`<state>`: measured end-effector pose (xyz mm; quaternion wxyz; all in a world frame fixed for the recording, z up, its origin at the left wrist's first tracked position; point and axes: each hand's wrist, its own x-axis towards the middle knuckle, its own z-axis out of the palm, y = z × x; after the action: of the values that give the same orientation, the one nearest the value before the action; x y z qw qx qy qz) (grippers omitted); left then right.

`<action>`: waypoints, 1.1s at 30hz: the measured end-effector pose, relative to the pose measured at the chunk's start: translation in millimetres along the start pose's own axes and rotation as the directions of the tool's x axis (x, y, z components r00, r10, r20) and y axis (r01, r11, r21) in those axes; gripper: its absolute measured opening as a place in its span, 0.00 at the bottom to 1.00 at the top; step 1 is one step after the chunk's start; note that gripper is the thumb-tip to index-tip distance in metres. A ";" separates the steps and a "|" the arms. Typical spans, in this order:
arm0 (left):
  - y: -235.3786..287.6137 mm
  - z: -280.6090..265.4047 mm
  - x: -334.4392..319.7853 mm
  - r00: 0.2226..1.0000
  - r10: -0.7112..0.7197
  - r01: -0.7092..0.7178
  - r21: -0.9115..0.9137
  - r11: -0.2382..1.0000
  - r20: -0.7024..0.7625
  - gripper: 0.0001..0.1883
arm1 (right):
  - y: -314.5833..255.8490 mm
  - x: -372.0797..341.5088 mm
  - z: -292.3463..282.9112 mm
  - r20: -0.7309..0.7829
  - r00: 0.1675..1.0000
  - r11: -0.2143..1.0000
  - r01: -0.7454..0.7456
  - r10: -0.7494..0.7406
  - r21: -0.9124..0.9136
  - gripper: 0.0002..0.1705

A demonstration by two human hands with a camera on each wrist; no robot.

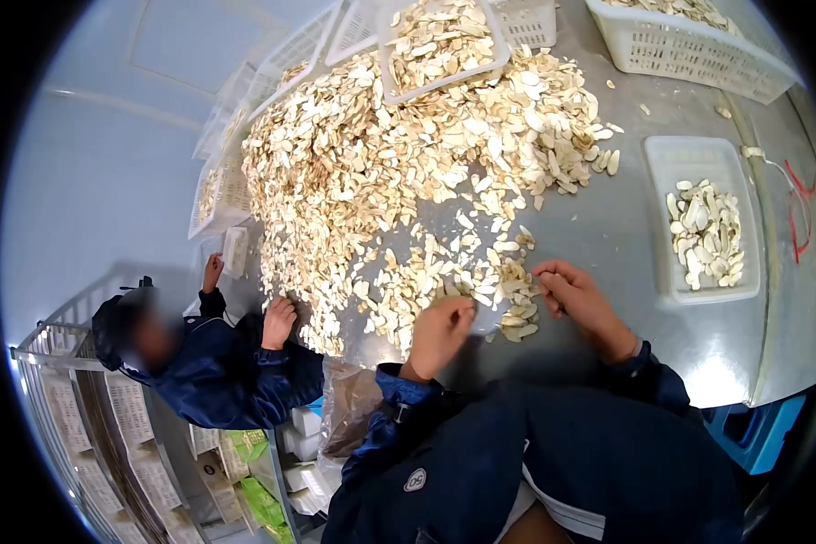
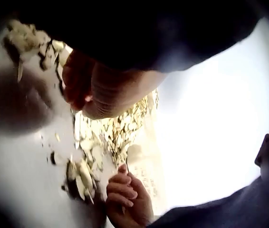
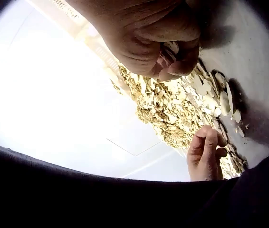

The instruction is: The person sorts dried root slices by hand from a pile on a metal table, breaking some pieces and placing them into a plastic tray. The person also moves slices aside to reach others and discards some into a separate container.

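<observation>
Oval cream slices with browner edges lie loose on the grey metal table, with a small heap (image 1: pixel 518 308) between my two hands. My right hand (image 1: pixel 578 297) is at the right of this heap, fingers curled; the right wrist view shows a pale slice (image 3: pixel 171 46) within its grip. My left hand (image 1: pixel 442 335) hovers low at the heap's left side, thumb and forefinger close together, fingers bent in the left wrist view. I cannot tell whether it holds a slice. Beyond both hands spreads a large pile of slices (image 1: pixel 354 136).
To the right stands a white tray (image 1: pixel 657 208) with sorted-looking slices. White baskets (image 1: pixel 675 54) line the far edge, and a tub of slices (image 1: pixel 444 86) sits in the pile. At left another person (image 1: pixel 236 372) reaches to the pile. A blue crate (image 1: pixel 760 435) is below the table's right.
</observation>
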<state>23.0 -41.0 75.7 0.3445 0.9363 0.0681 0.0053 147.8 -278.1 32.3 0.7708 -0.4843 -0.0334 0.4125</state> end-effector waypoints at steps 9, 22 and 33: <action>34.8 28.1 8.0 0.987 0.155 -0.151 -0.073 0.986 0.053 0.09 | 2.4 0.0 -2.8 0.013 1.000 1.000 0.013 -0.013 0.004 0.11; 36.4 38.9 10.7 0.949 0.314 -0.314 0.082 0.946 0.012 0.16 | 1.8 0.4 -1.3 0.002 1.000 1.000 0.023 -0.023 -0.016 0.11; -17.1 35.9 -10.8 0.948 -0.296 0.298 -0.637 0.711 0.113 0.14 | 4.1 1.1 -1.9 0.013 1.000 1.000 0.018 -0.018 -0.001 0.11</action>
<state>12.3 -52.7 37.7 0.6420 0.7365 0.2112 -0.0284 146.9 -278.0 27.8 0.7742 -0.4816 -0.0428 0.4085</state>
